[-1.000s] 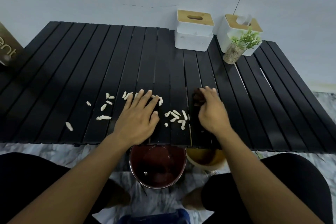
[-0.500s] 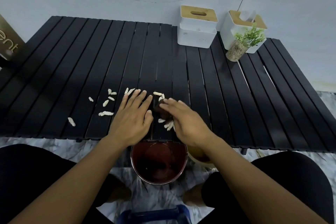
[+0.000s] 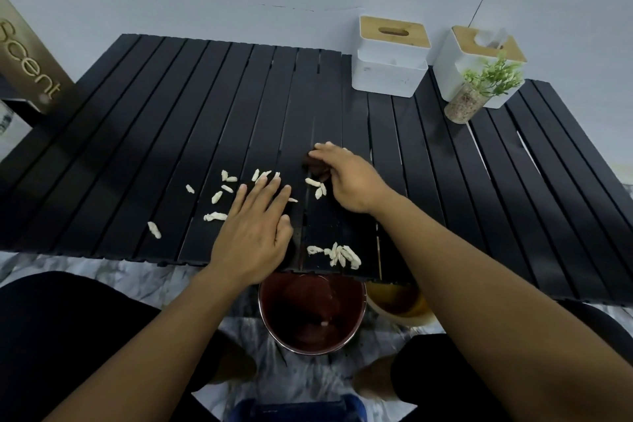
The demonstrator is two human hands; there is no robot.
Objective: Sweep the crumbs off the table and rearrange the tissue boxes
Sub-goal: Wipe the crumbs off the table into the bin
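Observation:
White crumbs [image 3: 219, 197] lie scattered on the black slatted table [image 3: 137, 147], left of centre. A second heap of crumbs [image 3: 340, 255] rests at the front edge, just above a dark red bin [image 3: 310, 315] on the floor. My left hand [image 3: 255, 233] lies flat on the table, fingers spread, touching a few crumbs. My right hand [image 3: 346, 178] grips a dark brown cloth [image 3: 313, 166] pressed on the table beyond the left hand. Two white tissue boxes with wooden lids stand at the back: one [image 3: 390, 58] doubled up, one [image 3: 479, 55] with a tissue sticking out.
A small potted plant [image 3: 479, 92] stands in front of the right tissue box. A brown "scent" box [image 3: 27, 58] leans at the far left. A yellow bowl [image 3: 397, 305] sits on the floor beside the bin, under the table edge. My knees flank the bin.
My right hand has moved away from the front edge to farther back on the table with the cloth. A heap of crumbs now lies at the front edge. The left hand barely moved.

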